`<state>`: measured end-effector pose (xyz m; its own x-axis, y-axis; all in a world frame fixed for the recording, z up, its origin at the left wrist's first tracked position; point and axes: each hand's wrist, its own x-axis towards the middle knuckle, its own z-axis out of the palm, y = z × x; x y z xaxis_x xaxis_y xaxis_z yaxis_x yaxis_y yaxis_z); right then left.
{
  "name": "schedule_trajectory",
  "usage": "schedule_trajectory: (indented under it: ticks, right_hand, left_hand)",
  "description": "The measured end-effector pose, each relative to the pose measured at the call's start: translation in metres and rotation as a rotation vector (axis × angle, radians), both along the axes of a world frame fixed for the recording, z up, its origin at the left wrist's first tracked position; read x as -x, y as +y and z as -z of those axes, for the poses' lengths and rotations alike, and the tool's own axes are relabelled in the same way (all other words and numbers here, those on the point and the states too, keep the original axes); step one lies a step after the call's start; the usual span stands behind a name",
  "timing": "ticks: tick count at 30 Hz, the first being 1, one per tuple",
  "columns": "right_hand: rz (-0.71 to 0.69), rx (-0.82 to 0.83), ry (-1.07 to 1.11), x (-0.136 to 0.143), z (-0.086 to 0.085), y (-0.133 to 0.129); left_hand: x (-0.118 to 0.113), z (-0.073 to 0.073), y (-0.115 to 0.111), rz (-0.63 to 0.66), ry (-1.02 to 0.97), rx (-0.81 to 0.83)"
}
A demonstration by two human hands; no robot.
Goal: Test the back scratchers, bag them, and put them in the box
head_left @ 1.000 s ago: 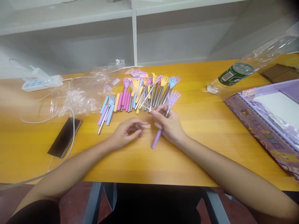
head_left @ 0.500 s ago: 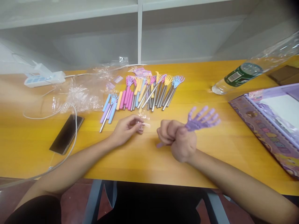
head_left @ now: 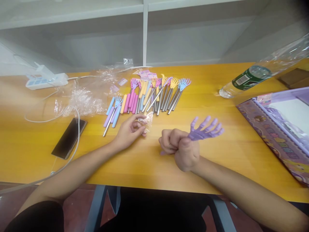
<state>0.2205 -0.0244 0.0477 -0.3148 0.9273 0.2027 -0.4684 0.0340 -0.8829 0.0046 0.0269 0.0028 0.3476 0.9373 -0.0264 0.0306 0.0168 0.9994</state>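
My right hand (head_left: 181, 148) is wrapped round a purple hand-shaped scratcher (head_left: 205, 129), its spread plastic fingers pointing right and its other end just showing at the left of my fist. Curled loosely, my left hand (head_left: 131, 130) has a small clear plastic wrapper (head_left: 149, 120) at its fingertips. Behind my hands lie several scratchers with metal rods and coloured hand-shaped heads (head_left: 184, 83), mixed with pink handles (head_left: 131, 99), yellow handles and blue handles. A blue-headed scratcher (head_left: 117, 102) rests at the left of this group, beside purple and blue handles.
Crumpled clear bags (head_left: 84, 100) and a white power strip (head_left: 47, 81) are at the left. A white cable crosses a dark phone (head_left: 69, 138). At the right are a bottle with a green label (head_left: 246, 79) and a purple printed box (head_left: 272, 132).
My right hand has moved slightly left and down with the purple scratcher. My left hand has shifted slightly left, its fingers a little more spread, and more of the clear wrapper shows.
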Motion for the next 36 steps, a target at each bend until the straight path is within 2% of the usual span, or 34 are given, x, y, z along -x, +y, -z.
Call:
schedule_trajectory:
  ticks: [4, 9, 12, 18, 28, 36]
  right_hand:
    - [-0.104, 0.250, 0.107, 0.004, 0.006, 0.001]
    - [-0.527, 0.557, 0.213, 0.014, 0.014, -0.001]
    - [-0.666, 0.710, 0.230, 0.020, 0.020, 0.000]
    - [-0.692, 0.787, 0.222, 0.026, 0.030, 0.003]
    - [-0.656, 0.782, 0.278, 0.023, 0.035, 0.005]
    - [-0.648, 0.782, 0.307, 0.020, 0.038, 0.008]
  left_hand:
    - [0.000, -0.001, -0.001, -0.012, -0.045, -0.016]
    - [0.000, 0.001, -0.001, -0.029, -0.099, -0.105]
    - [0.000, 0.000, -0.001, -0.038, -0.125, -0.189]
    - [-0.001, 0.000, -0.006, 0.029, -0.177, -0.250]
    - [-0.006, -0.002, -0.007, -0.013, -0.206, -0.257]
    - [-0.007, -0.002, -0.010, 0.051, -0.202, -0.115]
